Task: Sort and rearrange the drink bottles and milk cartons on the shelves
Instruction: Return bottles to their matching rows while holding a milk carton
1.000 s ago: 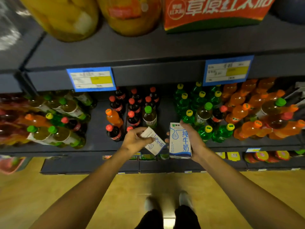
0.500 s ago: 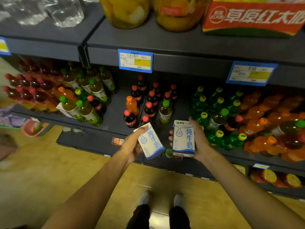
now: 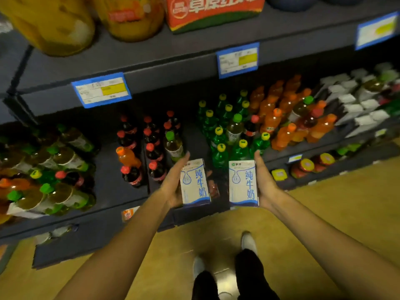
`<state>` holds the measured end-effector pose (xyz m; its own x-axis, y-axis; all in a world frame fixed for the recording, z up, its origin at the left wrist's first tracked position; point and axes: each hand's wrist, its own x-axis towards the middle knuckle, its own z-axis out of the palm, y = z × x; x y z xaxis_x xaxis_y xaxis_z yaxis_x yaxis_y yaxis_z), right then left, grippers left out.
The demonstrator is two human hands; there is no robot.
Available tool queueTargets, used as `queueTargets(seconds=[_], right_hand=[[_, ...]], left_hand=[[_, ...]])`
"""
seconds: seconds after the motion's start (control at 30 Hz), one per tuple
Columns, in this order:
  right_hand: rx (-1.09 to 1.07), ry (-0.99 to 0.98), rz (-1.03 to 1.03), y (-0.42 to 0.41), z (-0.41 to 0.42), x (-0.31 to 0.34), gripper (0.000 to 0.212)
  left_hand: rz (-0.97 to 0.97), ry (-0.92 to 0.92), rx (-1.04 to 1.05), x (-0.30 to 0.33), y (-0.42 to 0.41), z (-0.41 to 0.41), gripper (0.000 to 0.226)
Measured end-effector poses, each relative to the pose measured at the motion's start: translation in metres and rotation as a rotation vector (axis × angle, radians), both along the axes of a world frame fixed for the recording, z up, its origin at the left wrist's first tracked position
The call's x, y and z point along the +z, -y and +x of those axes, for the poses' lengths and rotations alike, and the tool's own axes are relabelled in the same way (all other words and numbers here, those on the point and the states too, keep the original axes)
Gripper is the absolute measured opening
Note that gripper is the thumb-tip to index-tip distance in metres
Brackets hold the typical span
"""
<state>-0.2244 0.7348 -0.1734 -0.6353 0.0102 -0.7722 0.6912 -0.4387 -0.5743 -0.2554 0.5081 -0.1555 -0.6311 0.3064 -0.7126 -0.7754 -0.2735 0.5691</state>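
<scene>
My left hand (image 3: 173, 182) holds a white and blue milk carton (image 3: 194, 182) upright in front of the middle shelf (image 3: 108, 191). My right hand (image 3: 266, 182) holds a second milk carton (image 3: 243, 184) of the same kind, upright, a little apart to the right. Behind them stand dark cola bottles with red caps (image 3: 149, 144), green bottles with yellow caps (image 3: 220, 128) and orange bottles (image 3: 281, 118). Several white milk cartons (image 3: 355, 105) sit at the shelf's far right. Mixed tea bottles with green caps (image 3: 54, 165) lie at the left.
The upper shelf (image 3: 151, 55) carries big yellow jars (image 3: 52, 22) and a red box (image 3: 214, 11). Blue price tags (image 3: 101, 89) hang on its edge. A lower shelf (image 3: 313, 167) holds small jars with yellow lids. My feet stand on the yellow floor (image 3: 324, 213).
The view has swung to the right, bringing the white cartons at the far right into sight. The left carton went from tilted to upright, and both cartons now stand side by side.
</scene>
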Motion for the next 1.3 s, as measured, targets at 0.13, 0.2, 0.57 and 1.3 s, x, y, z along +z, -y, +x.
queueTargets(seconds=[0.13,0.2,0.57,1.3], right_hand=[[-0.222,-0.036,0.0,-0.054,0.03,-0.008,0.069],[-0.319,-0.03,0.011,-0.083,0.047,-0.014,0.064],[-0.47,0.024,-0.044,-0.279,0.13,-0.029,0.056],[-0.439,0.067,-0.109,-0.599,0.072,-0.045,0.077]], left_hand=[[-0.076,-0.002,-0.245,0.007,-0.065,0.0,0.064],[-0.088,0.017,-0.339,0.003,-0.103,0.006,0.058],[-0.022,0.023,-0.505,-0.02,-0.32,0.049,0.033],[-0.075,0.091,-0.441,-0.049,-0.638,-0.008,0.047]])
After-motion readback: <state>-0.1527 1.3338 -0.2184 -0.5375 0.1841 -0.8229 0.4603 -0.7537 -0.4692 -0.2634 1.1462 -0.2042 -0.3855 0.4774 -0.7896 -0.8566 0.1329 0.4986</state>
